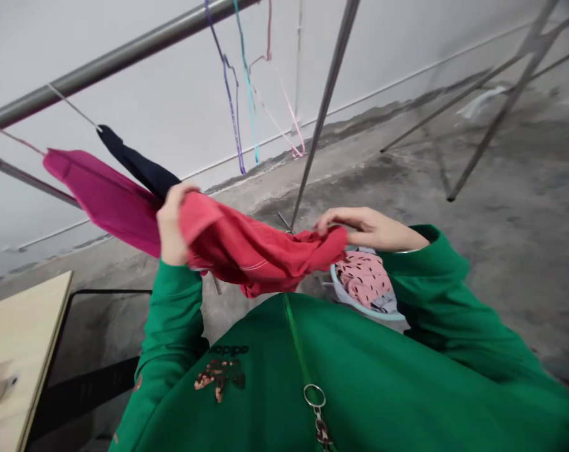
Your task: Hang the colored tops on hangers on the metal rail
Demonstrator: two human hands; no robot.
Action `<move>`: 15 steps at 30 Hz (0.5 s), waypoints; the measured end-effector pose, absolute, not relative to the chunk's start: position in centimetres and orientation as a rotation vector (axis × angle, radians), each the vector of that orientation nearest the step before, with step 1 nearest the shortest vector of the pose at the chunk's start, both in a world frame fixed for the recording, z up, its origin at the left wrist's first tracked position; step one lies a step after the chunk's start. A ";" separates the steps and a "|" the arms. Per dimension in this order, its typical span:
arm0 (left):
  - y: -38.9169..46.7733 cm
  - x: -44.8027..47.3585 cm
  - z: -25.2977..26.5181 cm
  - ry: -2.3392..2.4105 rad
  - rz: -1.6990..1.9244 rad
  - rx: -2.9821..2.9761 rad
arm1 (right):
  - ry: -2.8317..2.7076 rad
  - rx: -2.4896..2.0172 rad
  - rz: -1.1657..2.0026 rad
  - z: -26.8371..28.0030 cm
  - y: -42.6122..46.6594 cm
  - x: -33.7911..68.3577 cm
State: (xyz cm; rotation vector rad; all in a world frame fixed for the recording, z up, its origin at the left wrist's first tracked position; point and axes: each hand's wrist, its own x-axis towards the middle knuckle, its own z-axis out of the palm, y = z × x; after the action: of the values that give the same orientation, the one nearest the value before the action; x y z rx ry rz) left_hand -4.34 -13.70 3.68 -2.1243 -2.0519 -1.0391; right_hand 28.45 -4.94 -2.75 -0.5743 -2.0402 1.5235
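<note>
A red garment [251, 245] is stretched between my two hands in front of my chest, bunched toward its right end. My left hand [172, 225] grips its left end, fingers closed over the cloth. At the other end, my right hand [369, 227] has its fingers closed on the gathered fabric. Which kind of garment it is cannot be told from its folds. Close to my left hand, a magenta garment [100, 194] and a dark navy garment [133, 160] hang from the metal rail [119, 59]; my left hand overlaps their lower parts in view.
Purple [228, 94], teal [250, 88] and pink hangers [291, 113] dangle from the rail. A slanted rack pole [324, 107] stands ahead. Below my right hand sits a light-blue basin [359, 306] holding pink patterned cloth [364, 276]. A wooden tabletop [25, 326] is at left.
</note>
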 end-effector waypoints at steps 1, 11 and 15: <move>-13.5 -3.6 3.5 -2.098 -0.993 -2.085 | -2.150 -0.607 1.390 -2.9 -4.8 27.9; -10.5 0.9 0.5 -2.241 -0.724 -2.322 | -2.220 -0.497 0.855 -6.3 -6.1 13.9; -11.4 -3.0 -1.0 -2.075 -0.970 -2.675 | -2.096 -0.462 1.080 -4.2 -4.7 14.6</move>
State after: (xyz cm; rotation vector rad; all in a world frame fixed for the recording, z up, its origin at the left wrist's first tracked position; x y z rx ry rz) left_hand -2.97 -11.44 -0.96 -2.6747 -2.0745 -0.9701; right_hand 14.64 -4.74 -4.20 -0.4620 -2.0962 1.0796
